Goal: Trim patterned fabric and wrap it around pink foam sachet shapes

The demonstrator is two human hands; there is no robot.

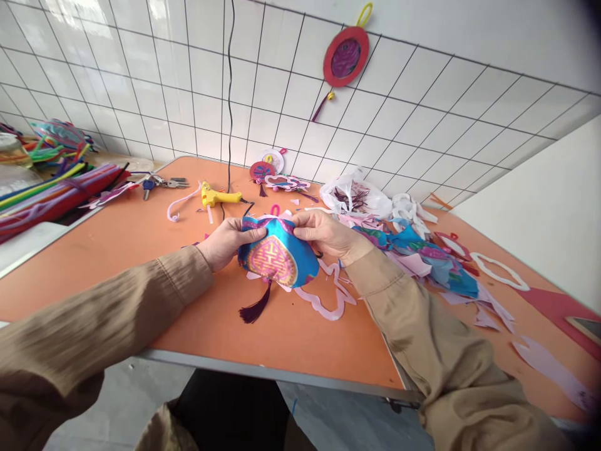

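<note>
A blue cloth piece (273, 254) with a pink and gold round pattern is held up over the orange table (300, 344). My left hand (229, 241) pinches its upper left edge between thumb and fingers. At the upper right edge, my right hand (326, 233) grips the same cloth. A dark purple tassel (256, 305) hangs below the cloth. Behind its top edge shows a small pink loop (275, 210). Pale pink scalloped paper cutouts (328, 309) lie partly under and to the right of the cloth.
A yellow glue gun (220, 196) and keys (149, 184) lie at the back left, with colourful pipe cleaners (61, 194) at far left. Cloth scraps (422, 250), a plastic bag (355, 194) and a white scalloped frame (500, 271) are at right. A red round ornament (346, 56) hangs on the tiled wall.
</note>
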